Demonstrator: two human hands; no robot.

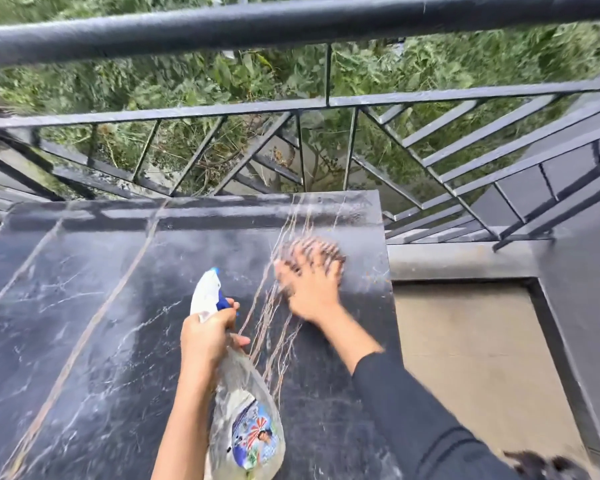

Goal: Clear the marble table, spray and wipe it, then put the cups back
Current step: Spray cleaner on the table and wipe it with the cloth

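Observation:
The black marble table (84, 306) with white and brown veins fills the lower left and looks streaky and wet. My left hand (208, 337) grips the neck of a clear spray bottle (246, 420) with a white and blue nozzle, held over the table's middle and pointing away from me. My right hand (312, 289) lies flat on the table near its far right corner, fingers spread and blurred by motion. Whether anything is under that palm is not visible. No cups are in view.
A black metal railing (291, 26) runs right behind the table, with green bushes far below it. To the right of the table are a grey ledge (458, 261) and a beige balcony floor (465, 358) edged in dark tile.

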